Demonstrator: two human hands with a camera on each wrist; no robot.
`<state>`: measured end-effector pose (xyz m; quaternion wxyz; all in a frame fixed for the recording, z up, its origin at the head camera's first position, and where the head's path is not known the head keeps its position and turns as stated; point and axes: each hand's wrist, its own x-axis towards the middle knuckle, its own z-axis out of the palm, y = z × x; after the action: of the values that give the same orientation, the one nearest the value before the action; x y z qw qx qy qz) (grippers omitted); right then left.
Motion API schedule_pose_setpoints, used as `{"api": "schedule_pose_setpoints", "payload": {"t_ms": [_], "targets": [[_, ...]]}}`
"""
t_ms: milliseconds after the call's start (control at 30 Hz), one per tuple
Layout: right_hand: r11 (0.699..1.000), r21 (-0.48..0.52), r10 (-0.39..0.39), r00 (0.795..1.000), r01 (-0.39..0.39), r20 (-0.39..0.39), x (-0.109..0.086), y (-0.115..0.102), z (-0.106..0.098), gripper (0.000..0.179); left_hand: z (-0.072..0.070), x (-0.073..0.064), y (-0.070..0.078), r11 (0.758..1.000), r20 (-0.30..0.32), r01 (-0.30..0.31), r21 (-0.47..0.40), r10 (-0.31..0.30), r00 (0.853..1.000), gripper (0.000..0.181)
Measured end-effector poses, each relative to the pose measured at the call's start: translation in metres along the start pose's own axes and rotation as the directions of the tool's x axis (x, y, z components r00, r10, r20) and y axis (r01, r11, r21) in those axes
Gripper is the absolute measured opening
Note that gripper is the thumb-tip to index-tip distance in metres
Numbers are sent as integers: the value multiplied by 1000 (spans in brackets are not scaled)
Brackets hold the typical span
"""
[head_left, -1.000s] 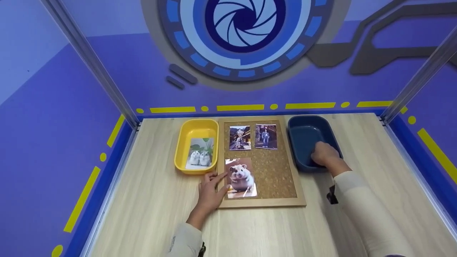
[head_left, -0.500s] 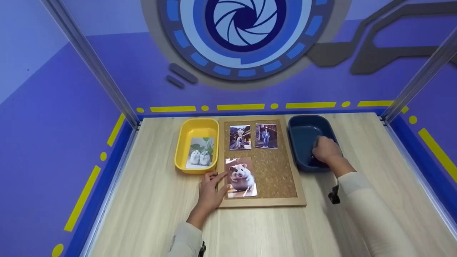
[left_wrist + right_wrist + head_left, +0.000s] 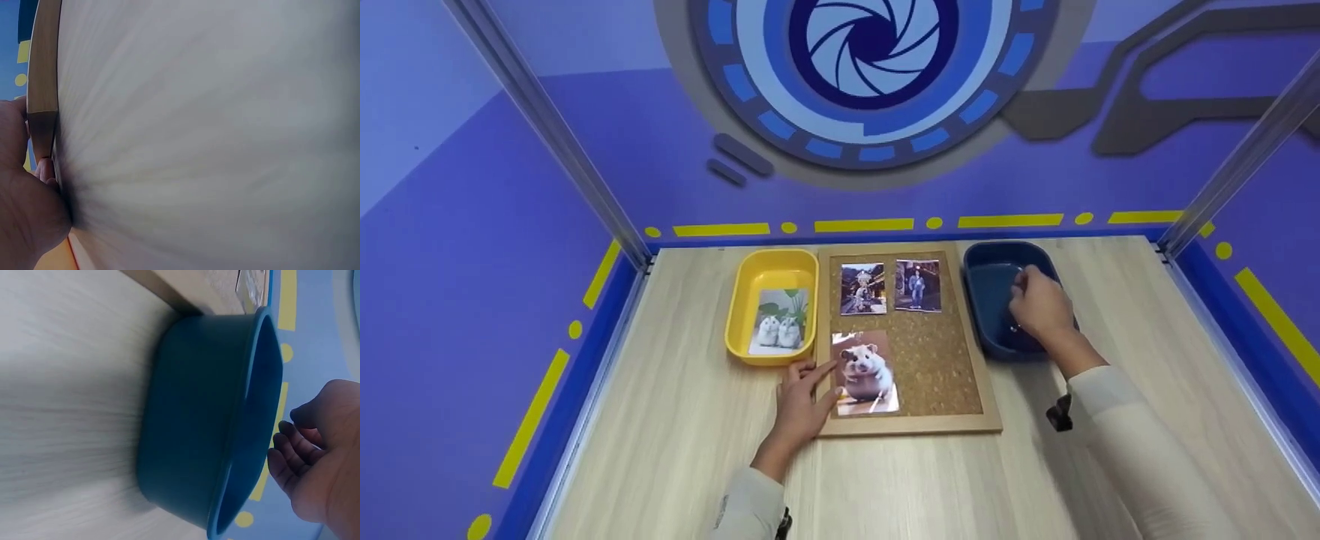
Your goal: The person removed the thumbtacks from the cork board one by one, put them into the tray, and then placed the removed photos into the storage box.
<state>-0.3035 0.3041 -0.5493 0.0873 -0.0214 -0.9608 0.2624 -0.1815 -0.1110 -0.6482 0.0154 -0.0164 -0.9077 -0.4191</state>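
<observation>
My left hand (image 3: pixel 804 405) lies at the left side of the framed corkboard (image 3: pixel 937 367), its index finger and thumb reaching over the wooden frame to the left edge of a hamster photo (image 3: pixel 866 375). The left wrist view shows that hand against the frame's side (image 3: pixel 44 62). Above the dark blue tray (image 3: pixel 994 262) is my right hand (image 3: pixel 1042 304), fingers curled and thumb close to the fingertips. Whether something small sits between them cannot be made out. Tiny shiny things (image 3: pixel 1014 328) show in the tray, partly behind the hand. The blue tray's outer wall (image 3: pixel 191 410) fills the right wrist view.
A yellow tray (image 3: pixel 744 300) left of the board holds a photo of two hamsters (image 3: pixel 780 322). On the board's upper part are two photos of people, one at left (image 3: pixel 863 289) and one at right (image 3: pixel 918 286). Patterned blue walls (image 3: pixel 810 202) stand behind and beside the table (image 3: pixel 915 487).
My right hand has risen from low inside the blue tray and shifted toward its back, uncovering tiny shiny things. The left hand stays by the hamster photo.
</observation>
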Motion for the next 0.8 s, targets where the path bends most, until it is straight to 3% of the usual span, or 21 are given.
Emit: {"api": "schedule_pose_setpoints", "payload": {"t_ms": [233,800], "targets": [[999,39,-37,999,37,-17,-6,-13,5,22,-1,0,-1,999,-20,-49,3,50,999,46],[987,87,-136,990,139,-30,-18,-45,25,16,0,0,-1,1000,1,-14,3,14,1000,47]]}}
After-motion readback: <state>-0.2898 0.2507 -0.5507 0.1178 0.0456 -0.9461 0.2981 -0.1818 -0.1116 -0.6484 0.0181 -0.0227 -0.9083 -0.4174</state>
